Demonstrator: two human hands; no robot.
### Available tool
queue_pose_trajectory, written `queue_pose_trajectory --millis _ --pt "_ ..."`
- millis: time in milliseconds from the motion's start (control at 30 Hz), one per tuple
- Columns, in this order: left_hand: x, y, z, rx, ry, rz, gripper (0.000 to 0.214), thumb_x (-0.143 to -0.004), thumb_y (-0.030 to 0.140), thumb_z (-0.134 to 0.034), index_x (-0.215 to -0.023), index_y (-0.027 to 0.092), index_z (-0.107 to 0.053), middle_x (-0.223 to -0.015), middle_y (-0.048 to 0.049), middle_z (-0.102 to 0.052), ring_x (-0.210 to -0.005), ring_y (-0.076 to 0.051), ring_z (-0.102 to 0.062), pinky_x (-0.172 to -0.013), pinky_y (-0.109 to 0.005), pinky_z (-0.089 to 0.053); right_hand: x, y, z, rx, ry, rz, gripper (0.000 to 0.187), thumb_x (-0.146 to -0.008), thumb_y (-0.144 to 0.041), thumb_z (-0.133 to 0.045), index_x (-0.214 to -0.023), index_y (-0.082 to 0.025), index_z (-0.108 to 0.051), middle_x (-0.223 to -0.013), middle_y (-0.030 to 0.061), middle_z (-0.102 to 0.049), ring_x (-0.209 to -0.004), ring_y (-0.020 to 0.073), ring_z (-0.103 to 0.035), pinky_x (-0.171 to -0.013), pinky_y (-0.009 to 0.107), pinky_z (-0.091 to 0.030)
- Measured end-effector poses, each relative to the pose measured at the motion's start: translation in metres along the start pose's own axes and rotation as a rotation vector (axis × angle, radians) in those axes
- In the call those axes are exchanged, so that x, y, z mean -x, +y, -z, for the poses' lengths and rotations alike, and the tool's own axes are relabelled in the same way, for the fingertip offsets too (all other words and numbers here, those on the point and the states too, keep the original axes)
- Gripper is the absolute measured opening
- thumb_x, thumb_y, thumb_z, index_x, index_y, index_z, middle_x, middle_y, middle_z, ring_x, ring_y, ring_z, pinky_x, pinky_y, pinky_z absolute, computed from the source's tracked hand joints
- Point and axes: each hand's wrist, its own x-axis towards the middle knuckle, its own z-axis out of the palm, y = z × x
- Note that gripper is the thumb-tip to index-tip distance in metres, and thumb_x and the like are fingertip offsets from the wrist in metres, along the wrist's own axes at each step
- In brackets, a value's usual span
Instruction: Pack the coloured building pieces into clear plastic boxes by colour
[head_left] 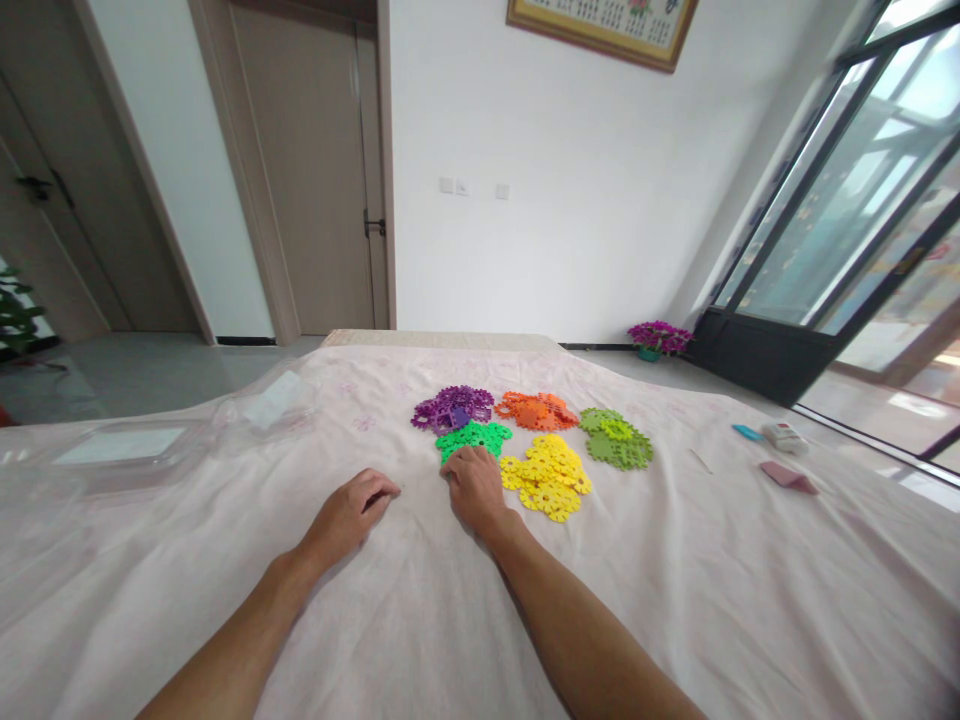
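My right hand [476, 488] reaches to the near edge of a pile of green plastic snowflake discs [480, 436]. Its fingers curl down against the pile, and the fingertips are hidden under the hand. Just to its right spreads a heap of yellow flower-shaped discs [547, 478]. My left hand [346, 515] rests on the cloth to the left of the piles. Its fingers are loosely curled with the tips together, and nothing shows in them. Behind the green pile lie purple discs [454, 408] and orange discs [536, 410]. Light green discs [616, 438] form the rightmost pile.
A pale pink tablecloth [675, 590] with folds covers the table. Clear plastic boxes [124, 445] stand at the left. On the right lie a blue piece [748, 432], a white object [784, 437] and a pink scrap [789, 477].
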Motion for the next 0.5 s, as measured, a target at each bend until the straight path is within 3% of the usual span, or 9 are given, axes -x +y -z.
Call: queue_pose_trajectory --millis 500 --pt "-0.0004 -0.0001 -0.0001 0.006 -0.002 0.002 0.022 -0.091 0.024 -0.048 -0.097 0.022 -0.07 -0.103 -0.0048 -0.067 -0.097 -0.019 -0.063 -0.088 -0.032 -0.048 0.0004 -0.0001 0.0004 -0.01 0.011 0.002 0.02 -0.088 -0.017 -0.058 -0.087 -0.027 -0.075 -0.1 0.0034 -0.067 -0.1 0.022 -0.05 -0.085 0.033 -0.033"
